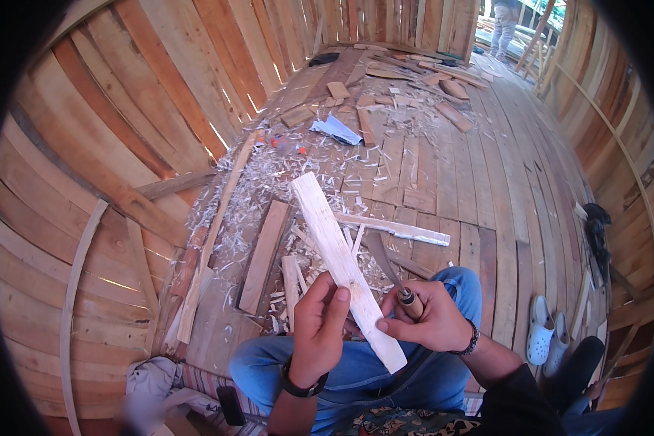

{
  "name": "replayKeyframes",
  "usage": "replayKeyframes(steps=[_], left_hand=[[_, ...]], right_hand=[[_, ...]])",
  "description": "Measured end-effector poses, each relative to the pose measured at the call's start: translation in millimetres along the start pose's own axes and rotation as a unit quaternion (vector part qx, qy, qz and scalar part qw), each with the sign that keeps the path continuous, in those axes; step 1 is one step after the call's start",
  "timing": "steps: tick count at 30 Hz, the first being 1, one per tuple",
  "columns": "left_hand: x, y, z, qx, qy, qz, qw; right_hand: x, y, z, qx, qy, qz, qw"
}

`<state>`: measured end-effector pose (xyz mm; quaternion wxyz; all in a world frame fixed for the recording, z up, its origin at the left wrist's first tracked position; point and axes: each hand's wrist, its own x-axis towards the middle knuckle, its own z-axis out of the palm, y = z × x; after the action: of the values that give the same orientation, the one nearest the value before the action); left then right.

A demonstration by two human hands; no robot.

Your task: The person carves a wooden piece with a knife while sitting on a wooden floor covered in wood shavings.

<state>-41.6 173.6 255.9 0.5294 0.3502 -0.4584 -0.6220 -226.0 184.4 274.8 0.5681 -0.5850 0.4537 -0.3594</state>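
A long pale strip of wood (329,229) slants across my lap, its far end up over the floor. My left hand (317,333) grips it near the middle, thumb on top. In my right hand (437,320) is a knife (410,299) with a round wooden handle; its dark blade points up and away, beside the strip. The right thumb and fingertips also touch the strip near its lower end. Another whitish strip (400,229) lies on the floor just beyond the blade, and a brown board (264,256) lies left of the held strip.
Wood shavings (232,185) cover the floor ahead and left. Offcuts (454,89) and a blue-white sheet (336,129) lie farther off. Pale clogs (540,330) sit at right, a dark phone (231,405) at lower left. Someone's legs (503,33) show at the far doorway.
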Motion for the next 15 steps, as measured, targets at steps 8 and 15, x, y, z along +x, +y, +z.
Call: replayKeyframes(steps=[8,15], left_hand=[[3,-3,-4,-0.013,-0.049,0.001,0.999],[1,3,-3,-0.01,-0.129,-0.053,0.99]], right_hand=[[-8,10,0,0.037,0.021,-0.014,0.999],[-9,8,3,0.107,0.074,-0.023,0.991]])
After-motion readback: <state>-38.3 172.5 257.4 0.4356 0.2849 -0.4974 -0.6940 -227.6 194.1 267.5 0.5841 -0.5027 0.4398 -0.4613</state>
